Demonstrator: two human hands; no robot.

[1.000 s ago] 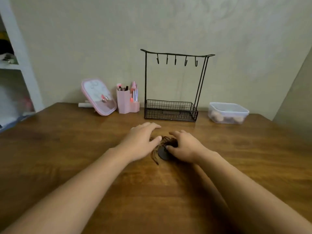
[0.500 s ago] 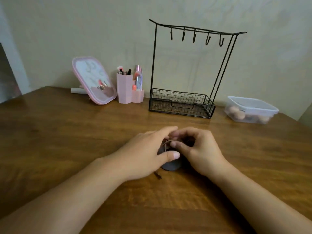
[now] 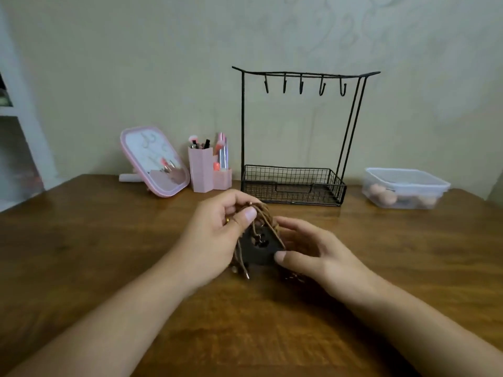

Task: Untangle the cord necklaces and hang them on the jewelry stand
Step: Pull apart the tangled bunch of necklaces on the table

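Both hands on tangled cord necklaces (image 3: 258,227), in front of jewelry stand (image 3: 296,131).

Left hand (image 3: 215,238) raised off tabletop (image 3: 81,254), palm turned inward, thumb and fingers in closed grip pinching top of brown cord bundle. Right hand (image 3: 318,254) cupped beside it, grip loose and half open, thumb tip touching lower edge of dark flat pendant (image 3: 258,247). Cords bunched, looped over the pendant, metal-tipped ends dangling below left palm. Bundle long axis roughly vertical, hanging downward from left pinch. Stand hooks bare, well behind hands.
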